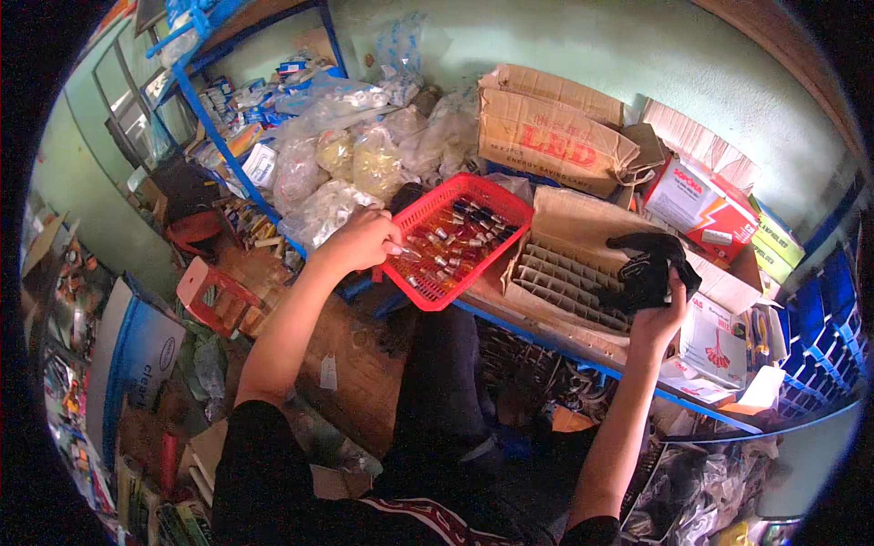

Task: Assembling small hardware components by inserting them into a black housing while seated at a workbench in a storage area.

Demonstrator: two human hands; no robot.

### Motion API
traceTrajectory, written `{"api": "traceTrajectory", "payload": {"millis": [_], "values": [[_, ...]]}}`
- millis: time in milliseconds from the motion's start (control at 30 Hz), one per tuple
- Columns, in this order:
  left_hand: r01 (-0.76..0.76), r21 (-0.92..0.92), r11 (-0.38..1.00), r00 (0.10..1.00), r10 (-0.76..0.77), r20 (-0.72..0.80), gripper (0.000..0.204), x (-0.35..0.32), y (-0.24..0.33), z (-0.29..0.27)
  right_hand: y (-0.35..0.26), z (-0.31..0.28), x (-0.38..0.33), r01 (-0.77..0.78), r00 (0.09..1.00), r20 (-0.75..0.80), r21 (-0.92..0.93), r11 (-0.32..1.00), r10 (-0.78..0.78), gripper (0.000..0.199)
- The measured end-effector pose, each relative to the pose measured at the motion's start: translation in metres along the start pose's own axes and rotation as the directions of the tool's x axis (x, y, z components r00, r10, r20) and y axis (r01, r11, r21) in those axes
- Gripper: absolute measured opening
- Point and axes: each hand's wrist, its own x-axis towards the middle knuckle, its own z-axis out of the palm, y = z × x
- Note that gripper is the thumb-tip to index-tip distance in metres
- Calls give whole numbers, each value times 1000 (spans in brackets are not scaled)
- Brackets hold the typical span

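A red plastic basket (507, 198) sits on the bench, holding many small amber and reddish glass bulbs (452, 244) with metal or dark caps. At its left rim is my left hand (362, 238), thumb and fingers pinched together; what they hold, if anything, is too small to make out. My right hand (665, 317) grips a bunched black cloth (657, 271). The cloth hangs over the right end of an open cardboard box (583, 227), which stands right of the basket. Inside that box, a cardboard divider grid (564, 280) forms rows of narrow cells.
Behind stands a larger brown carton (551, 136), with a red and white box (703, 207) to its right. Clear plastic bags (360, 155) pile up at the back left. A red plastic stool (218, 296) is at the left, and blue crates (824, 318) stack at the far right.
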Motion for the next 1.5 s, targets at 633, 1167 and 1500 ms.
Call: {"api": "traceTrajectory", "payload": {"millis": [633,1167,1500], "values": [[-259,-775,577,954,277,-112,82,0,170,-1,-10,33,-47,123,862,500,-364,923,82,32],[-484,-604,633,793,24,-609,5,-10,193,43,-22,114,41,443,623,700,-684,580,349,33],[-338,-872,355,862,-256,-438,22,-39,181,63,35,115,-13,804,439,727,-580,130,528,24]]}}
